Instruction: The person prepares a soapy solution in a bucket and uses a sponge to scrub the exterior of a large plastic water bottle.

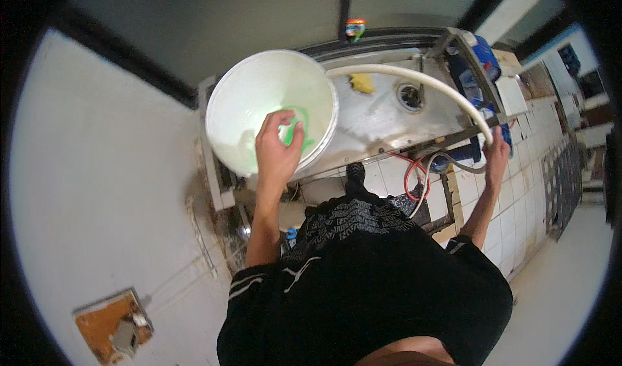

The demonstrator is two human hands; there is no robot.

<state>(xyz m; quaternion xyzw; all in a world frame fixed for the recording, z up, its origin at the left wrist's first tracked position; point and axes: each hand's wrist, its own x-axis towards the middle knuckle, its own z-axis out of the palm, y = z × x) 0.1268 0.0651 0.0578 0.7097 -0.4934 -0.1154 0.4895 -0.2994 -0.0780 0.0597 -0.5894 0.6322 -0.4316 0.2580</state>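
Observation:
A large white plastic bucket (243,89) stands at the left end of a stainless steel sink (359,123). Green liquid (307,123) streaks the bottom inside it. My left hand (278,144) is over the bucket's near rim, thumb and fingers curved apart, with nothing visible between them. My right hand (496,154), out to the right, grips a thick whitish hose (423,76). From that hand the hose arcs over the sink to the bucket's right rim; whether its end lies behind the bucket is hidden. A yellow sponge or cloth (362,82) lies in the sink, left of the round drain (410,96).
On the ledge behind the sink sits a small colourful container (355,28). Blue jugs (483,57) crowd the metal frame (478,69) at right. Red tubing (407,183) coils near the tiled floor (517,191). A wall (107,171) is close on the left.

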